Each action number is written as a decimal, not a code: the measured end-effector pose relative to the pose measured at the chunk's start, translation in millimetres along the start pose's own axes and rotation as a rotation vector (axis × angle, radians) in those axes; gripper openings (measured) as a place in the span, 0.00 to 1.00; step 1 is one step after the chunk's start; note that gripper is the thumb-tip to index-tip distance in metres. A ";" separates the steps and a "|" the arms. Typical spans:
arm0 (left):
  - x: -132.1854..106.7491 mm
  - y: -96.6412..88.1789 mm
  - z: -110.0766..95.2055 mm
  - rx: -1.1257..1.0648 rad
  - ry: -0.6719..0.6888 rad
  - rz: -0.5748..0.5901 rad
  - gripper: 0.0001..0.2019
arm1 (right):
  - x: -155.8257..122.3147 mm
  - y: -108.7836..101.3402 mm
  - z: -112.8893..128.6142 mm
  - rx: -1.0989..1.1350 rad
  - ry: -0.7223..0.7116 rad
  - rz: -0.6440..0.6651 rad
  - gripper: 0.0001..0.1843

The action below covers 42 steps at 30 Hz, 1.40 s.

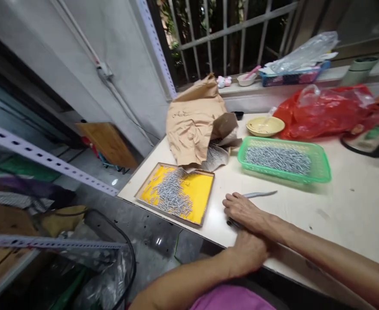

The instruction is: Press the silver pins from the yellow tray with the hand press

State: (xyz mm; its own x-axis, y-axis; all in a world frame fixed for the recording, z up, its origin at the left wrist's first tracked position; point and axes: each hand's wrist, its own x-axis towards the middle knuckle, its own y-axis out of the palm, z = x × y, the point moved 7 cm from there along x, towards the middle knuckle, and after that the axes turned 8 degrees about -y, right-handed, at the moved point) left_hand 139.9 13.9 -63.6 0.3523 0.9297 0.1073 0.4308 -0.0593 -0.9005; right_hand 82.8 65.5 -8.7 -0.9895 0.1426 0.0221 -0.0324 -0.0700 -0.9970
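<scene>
The white table takes up the right half of the view, its near edge running down toward the person. On it, at the back, a crumpled brown paper bag gapes open with grey metal pieces spilling from its mouth; beside that a red plastic bag lies slumped. In front sits a green basket with a layer of small metal pins, and nearer the edge a yellow tray carries a loose heap of the same pins. A yellow bowl stands between the paper bag and the red one.

The right hand lies palm down on the table just right of the tray, fingers flat and loosely spread, covering something dark and thin — it may be pinched under the fingers, though I cannot tell whether it is truly gripped. The left hand is tucked under the right wrist at the table edge; how far it is open cannot be told. A slim grey metal tool rests on the table just beyond the right fingers, apart from them.

To work well here, I would keep the tray close, lift pins in small pinches rather than scoops, and keep the heap back from the tray's low rim
</scene>
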 end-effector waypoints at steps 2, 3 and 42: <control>-2.8 6.2 1.6 0.003 0.002 0.009 0.27 | 12.9 10.2 0.3 -0.030 -0.005 -0.008 0.09; -3.5 8.2 1.8 0.005 0.003 0.020 0.26 | 18.3 11.7 -1.1 -0.036 0.009 -0.019 0.10; -30.2 -179.2 199.6 0.503 -0.278 0.244 0.08 | -131.7 -6.9 -5.8 0.295 0.583 -0.419 0.17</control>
State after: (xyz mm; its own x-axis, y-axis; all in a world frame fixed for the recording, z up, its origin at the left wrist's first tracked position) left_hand -113.8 69.0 10.4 0.1324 0.9748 -0.1795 -0.1030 -0.1666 -0.9806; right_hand 214.2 53.0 -5.1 -0.6554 0.7056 0.2694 -0.5046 -0.1437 -0.8513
